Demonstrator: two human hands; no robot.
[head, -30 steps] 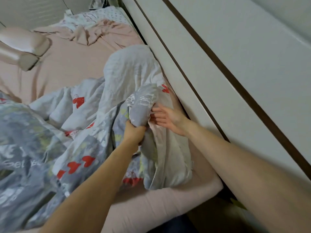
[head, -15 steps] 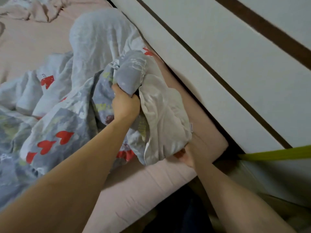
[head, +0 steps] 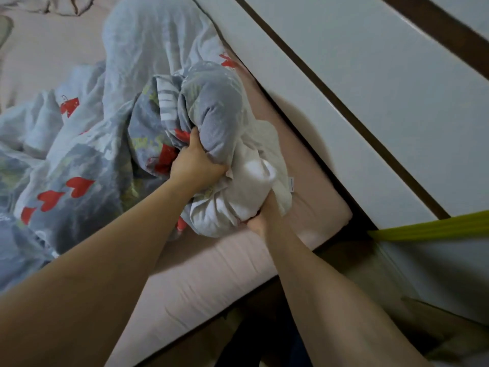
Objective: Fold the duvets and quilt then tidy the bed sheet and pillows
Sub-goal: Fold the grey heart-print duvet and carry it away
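Pink sheet (head: 201, 284) covers the near corner of the mattress, stretched fairly smooth where it drops over the edge toward me, and that bare corner is where I have dragged the bundle so I can work at it standing. My right hand (head: 260, 221) comes in low, at the bottom of the white lump; its fingers go under and into the cloth, so I judge it is gripping there, though only the wrist and the heel of the hand show and I cannot say how the fingers lie. My left hand (head: 197, 162) sits higher, fingers curled tight round a bunched fold of the duvet (head: 225, 133), thumb up against the grey side. I hold it at 2 points like this, I think, to find a corner or an edge and pull the thing out straight before any fold can be made; right now it is a twisted wad, white lining outward, with a small label (head: 290, 185) at its right edge whose print is too small to read. Beyond my hands the duvet spreads left across the bed, pale blue-grey with red hearts, crumpled and rising in 1 tall ridge along the white panel (head: 344, 83) to the right. Whether this is 1 duvet or 2 tangled together I cannot tell. Farther off, more rumpled pinkish bedding (head: 60, 6) is cut by the top edge. No pillows are in view. 1 yellow-green strip (head: 434, 229) crosses at right; what it is I cannot make out.
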